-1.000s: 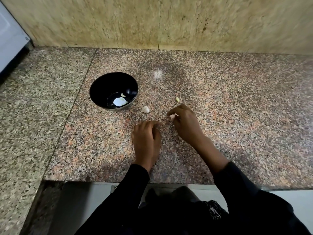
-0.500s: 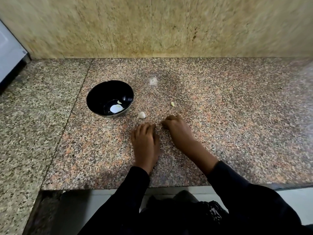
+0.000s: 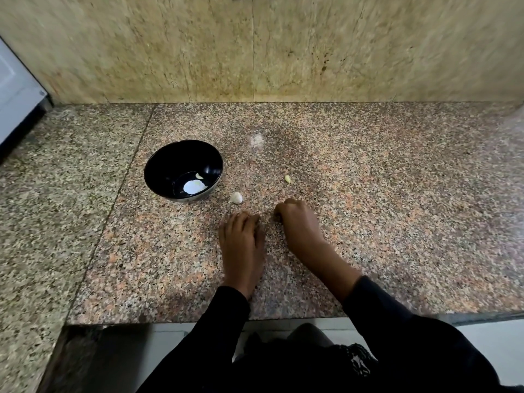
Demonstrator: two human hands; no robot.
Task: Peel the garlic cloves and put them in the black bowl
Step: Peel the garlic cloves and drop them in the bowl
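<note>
the black bowl sits on the granite counter, with a small peeled clove in its bottom. just right of the bowl lies an unpeeled garlic clove; further right of it, a small yellowish clove. nearer than the bowl, the left hand rests palm down, fingers curled at the tips; the right hand is curled tight. i cannot tell what either holds.

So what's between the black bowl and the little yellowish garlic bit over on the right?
In the head view, a white garlic clove lies on the counter between the black bowl and the yellowish piece, nearer the bowl; otherwise bare granite.
</note>
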